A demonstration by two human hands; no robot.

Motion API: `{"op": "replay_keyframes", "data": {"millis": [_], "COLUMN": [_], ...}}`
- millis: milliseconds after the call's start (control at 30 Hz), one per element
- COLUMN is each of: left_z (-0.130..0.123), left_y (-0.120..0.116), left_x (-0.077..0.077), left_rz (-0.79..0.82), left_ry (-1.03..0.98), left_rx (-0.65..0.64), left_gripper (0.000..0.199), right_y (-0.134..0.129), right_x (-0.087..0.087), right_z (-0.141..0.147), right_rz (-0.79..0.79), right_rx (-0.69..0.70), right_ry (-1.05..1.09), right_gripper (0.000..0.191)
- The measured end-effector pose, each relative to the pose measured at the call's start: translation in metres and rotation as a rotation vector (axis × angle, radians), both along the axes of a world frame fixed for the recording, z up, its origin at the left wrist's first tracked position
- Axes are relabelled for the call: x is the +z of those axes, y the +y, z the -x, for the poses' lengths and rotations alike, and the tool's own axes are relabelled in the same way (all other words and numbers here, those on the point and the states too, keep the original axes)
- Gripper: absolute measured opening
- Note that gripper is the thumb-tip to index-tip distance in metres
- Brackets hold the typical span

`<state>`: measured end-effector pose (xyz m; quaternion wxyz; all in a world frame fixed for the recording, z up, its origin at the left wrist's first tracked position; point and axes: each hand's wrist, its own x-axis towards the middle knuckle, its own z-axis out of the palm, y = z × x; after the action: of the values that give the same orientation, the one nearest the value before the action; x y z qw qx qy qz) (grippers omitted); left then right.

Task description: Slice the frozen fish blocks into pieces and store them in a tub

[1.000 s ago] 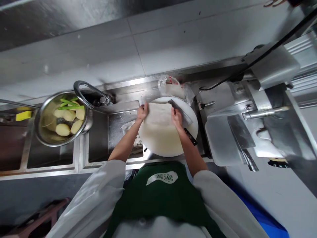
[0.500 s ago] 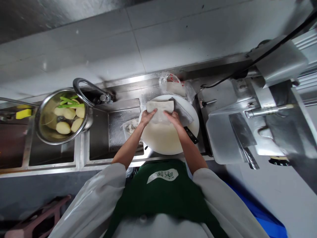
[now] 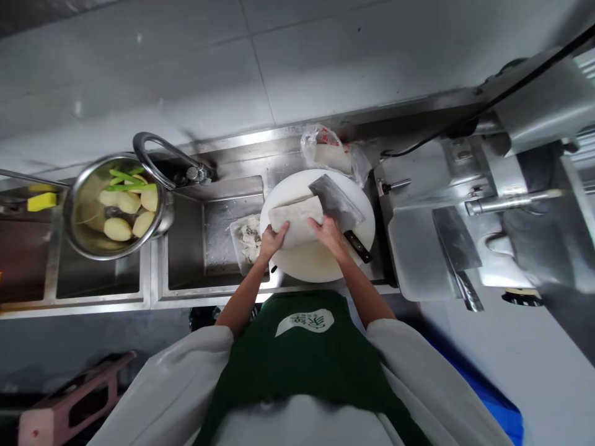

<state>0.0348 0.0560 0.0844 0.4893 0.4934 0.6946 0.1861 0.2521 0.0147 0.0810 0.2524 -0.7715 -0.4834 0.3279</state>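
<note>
Both hands are grasping the pale slab (image 3: 297,222), the left hand (image 3: 274,240) at its lower left corner and the right hand (image 3: 329,234) at its right side, thumbs on top. The slab is over the upper left part of the round white chopping board (image 3: 310,266), tilted a little so that its right end is higher up the view. Whether it touches the board all along cannot be told.

On the board, to the right of the slab, lies a knife (image 3: 338,203), its broad blade partly beside the slab and its black handle near the right forearm.

Behind the board, a clear plastic bag (image 3: 360,166) with red print holds a pale block (image 3: 332,158). Left of the board, a shallow clear tray (image 3: 236,238) holds a heap of whitish pieces (image 3: 251,240); it is at the right side of a sink basin (image 3: 186,244).

Farther left, a round metal bowl (image 3: 77,238) sits beside the curved tap (image 3: 155,170). In it are several peeled potatoes (image 3: 118,229), with green stalks (image 3: 127,186) lying at the back. A yellow sponge (image 3: 41,202) is left of the bowl.

To the right of the board, a cleaver (image 3: 458,238) lies partly over a translucent plastic sheet (image 3: 416,260), its handle pointing toward the person.
</note>
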Motion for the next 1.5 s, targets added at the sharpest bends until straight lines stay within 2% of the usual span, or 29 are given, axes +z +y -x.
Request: {"op": "replay_keyframes", "data": {"millis": [100, 167, 200, 267, 333, 400, 567, 667, 767, 833, 933, 1033, 1200, 1267, 1400, 1500], "left_z": [0.006, 0.004, 0.001, -0.010, -0.024, -0.038, -0.054, -0.053, -0.048, -0.045, -0.042, -0.043, -0.045, -0.042, -0.031, -0.020], "left_y": [-0.005, -0.011, -0.015, -0.025, -0.032, -0.034, -0.022, -0.014, -0.010, -0.010, -0.011, -0.014, -0.017, -0.010, 0.011, 0.017], "left_x": [0.008, 0.016, 0.019, 0.022, 0.020, 0.015, 0.004, 0.001, -0.002, -0.005, -0.010, -0.009, 0.013, 0.024, 0.037, 0.036], "left_rz": [-0.179, -0.405, -0.517, -0.653, -0.671, -0.650, -0.617, -0.579, -0.576, -0.600, -0.606, -0.562, -0.440, -0.355, -0.354, -0.391], "left_ry": [0.395, 0.502, 0.512, 0.484, 0.449, 0.441, 0.338, 0.247, 0.171, 0.108, 0.016, -0.024, -0.165, -0.248, -0.289, -0.182], "left_rx": [-0.134, -0.208, -0.293, -0.582, -0.866, -0.973, -0.862, -0.815, -0.821, -0.870, -0.953, -0.948, -0.849, -0.762, -0.477, -0.439], "left_gripper": [0.061, 0.056, 0.052, 0.046, 0.048, 0.053, 0.050, 0.047, 0.045, 0.042, 0.039, 0.036, 0.033, 0.028, 0.022, 0.025], "right_y": [-0.008, -0.008, -0.006, 0.000, 0.007, 0.015, 0.023, 0.015, -0.003, -0.016, -0.030, -0.031, -0.015, -0.008, 0.008, 0.026], "right_x": [0.017, 0.023, 0.023, 0.021, 0.017, 0.014, 0.015, 0.011, 0.002, -0.004, -0.011, -0.015, -0.018, -0.014, 0.002, 0.014], "right_z": [0.003, 0.002, 0.000, -0.006, -0.012, -0.018, -0.025, -0.023, -0.020, -0.017, -0.012, -0.009, -0.012, -0.011, -0.007, 0.000], "right_rz": [0.000, -0.022, -0.029, -0.039, -0.040, -0.034, 0.037, 0.053, 0.062, 0.063, 0.005, -0.017, 0.046, 0.065, 0.121, 0.159], "right_rx": [-0.014, 0.023, 0.050, 0.090, 0.086, 0.044, -0.122, -0.215, -0.318, -0.333, -0.252, -0.176, -0.168, -0.144, -0.060, -0.108], "right_ry": [-0.194, -0.212, -0.189, -0.113, -0.038, 0.075, 0.716, 0.863, 0.732, 0.601, 0.408, 0.302, 0.412, 0.443, 0.223, 0.116], "right_gripper": [0.035, 0.027, 0.024, 0.018, 0.012, 0.009, 0.018, 0.028, 0.035, 0.035, 0.034, 0.033, 0.029, 0.029, 0.025, 0.025]}}
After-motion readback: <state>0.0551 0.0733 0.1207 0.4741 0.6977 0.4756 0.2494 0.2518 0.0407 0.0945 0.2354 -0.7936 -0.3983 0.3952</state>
